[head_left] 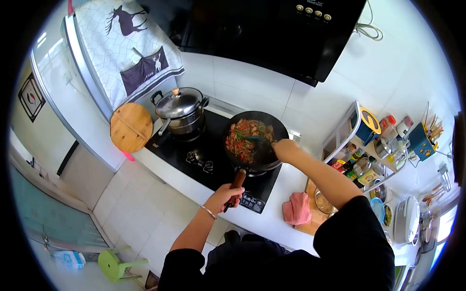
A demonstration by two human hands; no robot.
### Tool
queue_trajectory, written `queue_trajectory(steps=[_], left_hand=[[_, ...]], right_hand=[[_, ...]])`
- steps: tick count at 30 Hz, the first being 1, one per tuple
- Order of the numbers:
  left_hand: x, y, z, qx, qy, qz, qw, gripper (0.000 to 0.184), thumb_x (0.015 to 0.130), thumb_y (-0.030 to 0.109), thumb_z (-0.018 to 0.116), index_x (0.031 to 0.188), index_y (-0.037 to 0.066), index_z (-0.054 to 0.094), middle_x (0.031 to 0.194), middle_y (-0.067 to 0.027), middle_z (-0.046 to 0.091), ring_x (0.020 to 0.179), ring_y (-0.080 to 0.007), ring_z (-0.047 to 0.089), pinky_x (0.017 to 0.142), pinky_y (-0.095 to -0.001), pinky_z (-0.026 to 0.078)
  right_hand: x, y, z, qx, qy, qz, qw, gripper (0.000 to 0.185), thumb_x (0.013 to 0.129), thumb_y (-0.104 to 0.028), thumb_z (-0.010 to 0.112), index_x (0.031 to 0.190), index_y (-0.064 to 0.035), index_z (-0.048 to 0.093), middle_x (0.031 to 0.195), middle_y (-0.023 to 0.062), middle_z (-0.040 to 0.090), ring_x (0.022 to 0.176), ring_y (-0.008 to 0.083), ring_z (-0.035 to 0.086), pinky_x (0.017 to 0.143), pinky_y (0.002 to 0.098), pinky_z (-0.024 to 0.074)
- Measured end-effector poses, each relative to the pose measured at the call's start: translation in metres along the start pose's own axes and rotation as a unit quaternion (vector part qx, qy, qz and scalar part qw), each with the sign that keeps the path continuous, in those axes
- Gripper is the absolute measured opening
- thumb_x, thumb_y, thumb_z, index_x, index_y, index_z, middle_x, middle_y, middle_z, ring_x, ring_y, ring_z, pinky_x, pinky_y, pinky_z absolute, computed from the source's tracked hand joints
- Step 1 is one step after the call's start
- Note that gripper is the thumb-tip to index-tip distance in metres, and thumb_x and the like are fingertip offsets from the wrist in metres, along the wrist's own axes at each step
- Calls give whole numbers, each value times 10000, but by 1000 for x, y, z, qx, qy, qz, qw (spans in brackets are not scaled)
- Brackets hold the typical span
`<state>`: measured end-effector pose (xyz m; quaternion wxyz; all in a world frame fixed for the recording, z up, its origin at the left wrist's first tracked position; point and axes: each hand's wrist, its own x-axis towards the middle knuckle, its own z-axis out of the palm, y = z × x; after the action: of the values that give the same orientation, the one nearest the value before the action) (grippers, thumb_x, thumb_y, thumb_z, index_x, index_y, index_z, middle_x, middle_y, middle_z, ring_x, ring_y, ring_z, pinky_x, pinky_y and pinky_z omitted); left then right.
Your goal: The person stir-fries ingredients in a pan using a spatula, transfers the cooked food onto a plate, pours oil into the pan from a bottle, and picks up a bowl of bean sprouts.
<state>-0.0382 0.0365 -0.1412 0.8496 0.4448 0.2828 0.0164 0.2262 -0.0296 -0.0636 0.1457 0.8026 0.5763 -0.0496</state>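
My left hand [226, 196] is wrapped round the brown handle [238, 179] of a black wok [266, 156] on the right burner. Over the wok's right rim, my right hand [286, 150] grips a spatula [255, 138], whose dark blade lies in the food. Stir-fried meat with red and green pepper pieces [246, 133] fills the left and middle of the wok. The spatula's handle is mostly hidden by my hand.
A lidded steel pot [180, 111] stands on the left burner of the black cooktop [194, 167]. Left of it is a round wooden board [131, 127]. To the right lie a pink cloth [297, 208], a cutting board [310, 191] and a glass bowl [323, 201], near a rack of bottles [359, 167].
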Motion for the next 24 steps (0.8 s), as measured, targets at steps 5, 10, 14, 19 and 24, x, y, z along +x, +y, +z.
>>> queue_trajectory(steps=[5,10,14,19,24], left_hand=[[-24,-2,6,-82,131,16,988,400,856,404,586,952,18,538,723,-57,579,558,-148,579,532,-281,517],[-69,-74,-63,133,330,202,912,409,878,393,554,850,-4,647,763,-59,640,709,-116,574,737,-259,458],[-172,-110,-84,85,452,110,881,380,865,349,578,714,10,665,690,-52,638,673,-99,560,662,-232,432],[-267,-236,-181,164,715,174,657,285,792,258,650,963,29,644,882,-113,644,746,-203,589,757,-299,486],[-454,-297,-314,14,748,73,659,259,838,243,598,891,-4,654,726,-54,621,681,-104,525,615,-271,418]], right_hand=[[-57,19,9,77,78,-75,991,279,824,-248,560,998,-30,566,780,145,612,778,351,609,666,420,489],[-84,21,-28,210,322,-85,919,182,832,-166,576,720,-22,577,723,138,546,687,299,545,590,377,432],[-114,18,-21,185,504,-155,830,39,835,-20,555,841,1,523,782,87,538,804,213,527,747,310,427],[-158,-155,-59,200,550,-244,773,200,843,-170,639,938,4,612,970,150,597,882,299,578,773,407,466],[-149,-352,-22,406,341,-324,783,178,862,-166,582,787,-6,599,874,120,577,855,261,533,761,388,437]])
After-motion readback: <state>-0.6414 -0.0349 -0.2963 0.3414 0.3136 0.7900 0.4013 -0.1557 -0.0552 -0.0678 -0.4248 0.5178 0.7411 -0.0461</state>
